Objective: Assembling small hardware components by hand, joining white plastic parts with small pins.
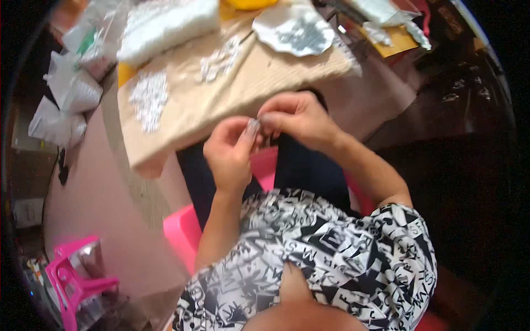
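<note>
My left hand is closed in a pinch in front of the table's near edge, above my lap. A small whitish, shiny piece shows between its thumb and forefinger; its kind is too small to make out. Right beside it my right hand has its thumb and fingertips pressed together, almost touching that piece. Whatever those fingers hold is hidden. Beyond my hands, a heap of small white pieces and a looser group of white pieces lie on the cloth-covered table.
A white scalloped dish with small grey pieces stands at the table's far right. A large clear bag of white pieces lies at the far left. Full plastic bags are left of the table; a pink stool is at lower left.
</note>
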